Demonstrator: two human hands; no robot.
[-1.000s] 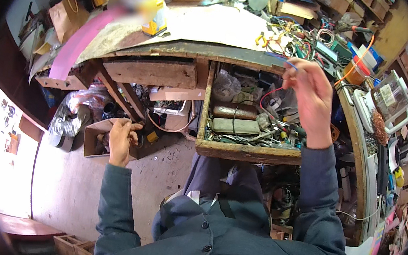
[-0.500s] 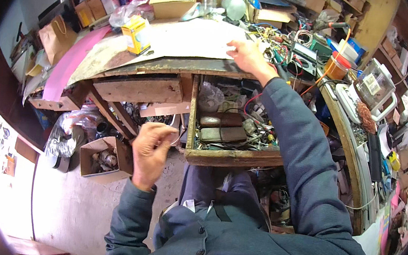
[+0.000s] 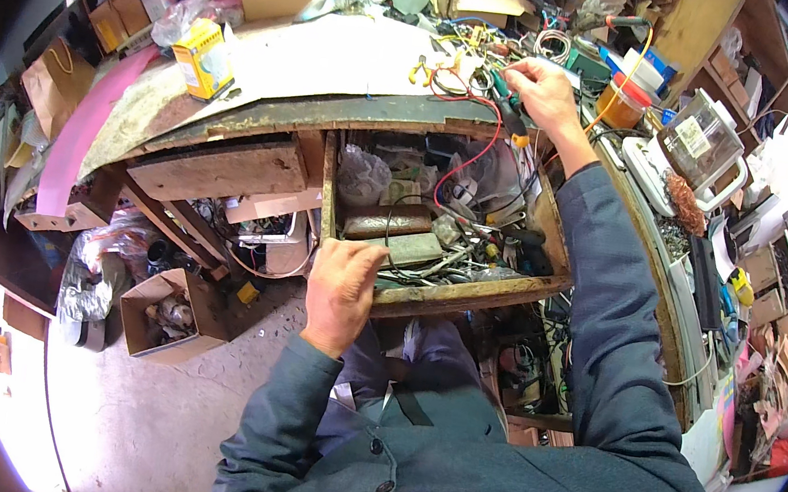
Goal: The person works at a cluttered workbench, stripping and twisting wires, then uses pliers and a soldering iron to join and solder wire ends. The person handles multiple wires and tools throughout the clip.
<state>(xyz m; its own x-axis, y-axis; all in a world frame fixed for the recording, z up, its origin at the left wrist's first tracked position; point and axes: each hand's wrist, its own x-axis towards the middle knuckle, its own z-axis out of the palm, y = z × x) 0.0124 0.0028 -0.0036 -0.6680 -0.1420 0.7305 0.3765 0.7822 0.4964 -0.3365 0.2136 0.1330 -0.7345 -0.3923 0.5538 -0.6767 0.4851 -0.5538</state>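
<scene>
My left hand point(image 3: 343, 291) is closed over the front left corner of an open wooden drawer point(image 3: 475, 298). The drawer holds a brown oblong block point(image 3: 387, 221), a grey block point(image 3: 410, 250), plastic bags and many small loose parts. Over the bench's right side, my right hand point(image 3: 549, 99) has its fingers pinched together among wires and tools; what they hold, if anything, is hidden. Right beside its fingertips lies a green-and-black handled tool point(image 3: 508, 100). A red wire point(image 3: 481, 150) runs from the bench down into the drawer.
A pale sheet point(image 3: 327, 57) covers the bench, with a yellow box point(image 3: 204, 60) at left. A red-lidded jar point(image 3: 623, 102) and a clear plastic jug point(image 3: 703, 139) stand at right. On the floor sits an open carton point(image 3: 174, 314).
My left hand has moved right onto the drawer's front corner. My right hand has shifted from the pale sheet rightward to the wires and tools. The view has shifted a little.
</scene>
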